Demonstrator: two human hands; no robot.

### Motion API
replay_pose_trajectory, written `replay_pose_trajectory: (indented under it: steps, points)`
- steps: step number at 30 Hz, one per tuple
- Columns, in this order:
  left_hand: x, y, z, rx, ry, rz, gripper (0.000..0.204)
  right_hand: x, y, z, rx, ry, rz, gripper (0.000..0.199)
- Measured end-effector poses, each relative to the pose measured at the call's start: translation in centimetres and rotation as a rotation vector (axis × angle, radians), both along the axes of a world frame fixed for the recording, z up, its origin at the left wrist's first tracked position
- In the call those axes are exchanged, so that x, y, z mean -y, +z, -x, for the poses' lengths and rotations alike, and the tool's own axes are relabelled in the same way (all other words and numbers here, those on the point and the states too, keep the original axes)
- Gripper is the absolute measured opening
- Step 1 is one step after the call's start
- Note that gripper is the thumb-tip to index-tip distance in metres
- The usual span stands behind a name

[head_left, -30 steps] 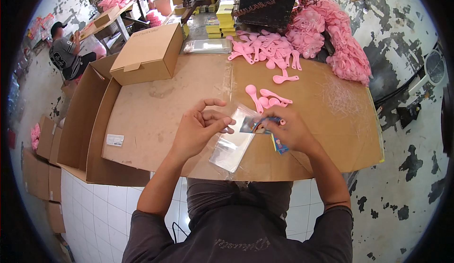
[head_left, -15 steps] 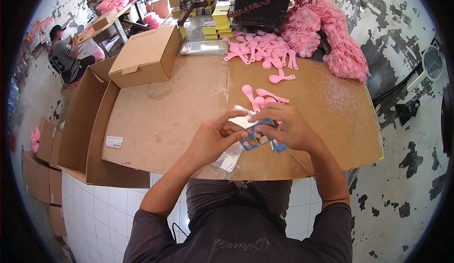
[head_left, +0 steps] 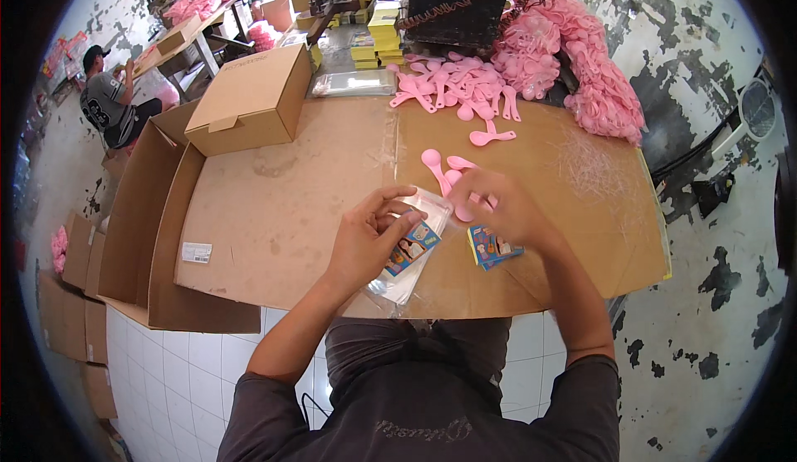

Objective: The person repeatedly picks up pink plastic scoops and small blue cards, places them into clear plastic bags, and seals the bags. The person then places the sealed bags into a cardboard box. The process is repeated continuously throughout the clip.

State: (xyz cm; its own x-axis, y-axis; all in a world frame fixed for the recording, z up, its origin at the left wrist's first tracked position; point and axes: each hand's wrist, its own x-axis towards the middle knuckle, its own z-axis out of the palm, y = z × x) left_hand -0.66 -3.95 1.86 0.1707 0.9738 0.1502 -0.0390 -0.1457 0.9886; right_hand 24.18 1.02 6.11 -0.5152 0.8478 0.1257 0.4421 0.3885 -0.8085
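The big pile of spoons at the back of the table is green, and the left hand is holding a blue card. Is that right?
Not quite: the head view shows that the big pile of spoons at the back of the table is pink, not green. The left hand is holding a blue card.

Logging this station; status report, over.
Left hand: grip on blue printed rectangular card. Right hand: at pink plastic spoons, grip blurred. Clear plastic bags beneath card.

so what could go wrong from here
The blue card, pinched in the left grip, might slip or bend. The clear bags beneath lie close to the front edge of the cardboard and could slide off. The right grip, blurred over loose pink spoons, might knock one aside.
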Motion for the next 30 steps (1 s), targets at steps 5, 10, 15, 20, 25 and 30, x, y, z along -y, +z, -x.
replay_pose_trajectory:
  steps: [5,10,15,20,25,30]
  points:
    - [-0.9,0.5,0.0,0.048,-0.038,0.142,0.039,-12.3,-7.6,-8.7,0.236,-0.232,-0.698,0.024]
    - [-0.6,-0.6,0.9,0.087,-0.103,0.137,0.041,-12.5,-7.0,-7.9,0.550,-0.233,-0.741,0.027]
    - [-0.6,-0.3,0.7,0.176,-0.061,0.134,0.042,-7.3,-2.6,-5.1,0.321,-0.082,-0.580,0.023]
    - [-0.6,-0.6,0.8,0.156,-0.082,0.147,0.042,-1.0,0.4,-1.3,0.199,0.084,-0.743,0.035]
    - [-0.5,-0.4,0.5,0.157,-0.113,0.163,0.040,0.2,1.2,-0.7,0.100,0.035,-0.787,0.042]
    - [-0.2,-0.4,0.3,0.178,-0.154,0.161,0.038,0.6,0.7,0.3,0.168,0.171,-0.924,0.041]
